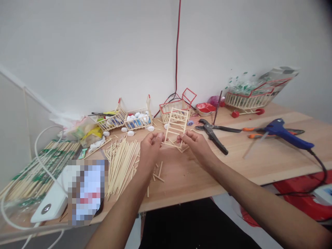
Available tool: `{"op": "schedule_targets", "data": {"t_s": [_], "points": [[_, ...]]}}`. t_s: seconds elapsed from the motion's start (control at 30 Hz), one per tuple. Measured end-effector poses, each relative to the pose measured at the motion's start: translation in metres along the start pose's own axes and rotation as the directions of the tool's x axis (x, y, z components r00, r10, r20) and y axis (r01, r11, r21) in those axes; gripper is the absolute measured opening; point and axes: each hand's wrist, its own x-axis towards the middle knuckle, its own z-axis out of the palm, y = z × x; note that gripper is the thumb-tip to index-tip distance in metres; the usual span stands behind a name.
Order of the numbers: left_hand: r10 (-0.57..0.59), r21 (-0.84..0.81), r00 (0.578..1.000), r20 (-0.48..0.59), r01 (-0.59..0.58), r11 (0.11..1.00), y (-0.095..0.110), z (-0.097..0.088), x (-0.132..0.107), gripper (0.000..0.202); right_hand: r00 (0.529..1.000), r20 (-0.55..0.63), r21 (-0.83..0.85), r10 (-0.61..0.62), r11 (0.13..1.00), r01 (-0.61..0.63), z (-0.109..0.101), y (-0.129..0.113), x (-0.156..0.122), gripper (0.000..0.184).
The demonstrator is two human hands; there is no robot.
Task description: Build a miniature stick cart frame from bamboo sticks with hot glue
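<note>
A small frame of thin wooden sticks (177, 130) with several rungs stands between my two hands, above the front of the wooden table. My left hand (152, 143) pinches its lower left side between thumb and fingers. My right hand (193, 141) grips its lower right side in the same way. Just behind it sits a stick basket with a red rim (166, 108), partly hidden by the frame. Short cut sticks (158, 173) lie on the table near my left hand, beside a pile of long loose sticks (121, 166).
Black pliers (214, 136) and a blue glue gun (289, 135) lie to the right. Small stick carts (138, 121) and a dish of red paint (205, 108) stand along the wall. Bagged sticks (49, 169), a white power bank (49, 207) and a blurred phone (88, 190) are at left.
</note>
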Motion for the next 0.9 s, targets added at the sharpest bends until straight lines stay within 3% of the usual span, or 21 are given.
{"op": "schedule_targets", "data": {"t_s": [0.13, 0.2, 0.3, 0.43, 0.57, 0.7, 0.8, 0.9], "points": [[0.031, -0.128, 0.995, -0.095, -0.043, 0.991, -0.006, -0.005, 0.005, 0.027, 1.0, -0.011, 0.021, -0.006, 1.0, 0.006, 0.0, -0.002, -0.001, 0.029], [0.062, -0.111, 0.993, -0.103, -0.074, 0.991, -0.005, -0.008, 0.005, 0.027, 1.0, -0.023, 0.037, -0.008, 0.999, 0.009, 0.0, -0.003, -0.001, 0.029], [0.164, 0.09, 0.982, -0.09, -0.156, 0.984, 0.001, -0.013, 0.004, 0.026, 1.0, -0.023, 0.061, -0.012, 0.998, 0.013, -0.001, -0.004, 0.0, 0.03], [0.281, 0.356, 0.959, -0.04, -0.249, 0.901, 0.012, -0.017, 0.001, 0.023, 0.999, -0.04, 0.062, -0.031, 0.998, 0.033, -0.002, -0.007, 0.0, 0.029], [0.367, 0.435, 0.92, -0.135, -0.277, 0.856, 0.018, -0.025, 0.002, 0.023, 0.999, -0.042, 0.029, -0.027, 0.999, 0.028, -0.003, -0.007, 0.0, 0.027], [0.375, 0.194, 0.868, -0.326, -0.327, 0.925, 0.021, -0.039, 0.009, 0.031, 1.0, -0.014, 0.036, -0.02, 0.999, 0.021, -0.004, -0.004, 0.001, 0.028], [0.332, -0.078, 0.816, -0.473, -0.414, 0.907, 0.021, -0.048, 0.018, 0.033, 1.0, -0.013, 0.035, -0.022, 0.999, 0.023, -0.004, -0.003, 0.002, 0.028], [0.253, -0.248, 0.819, -0.515, -0.425, 0.871, 0.018, -0.052, 0.025, 0.031, 0.999, -0.011, 0.037, -0.037, 0.999, 0.037, -0.004, -0.003, 0.002, 0.028]]}}
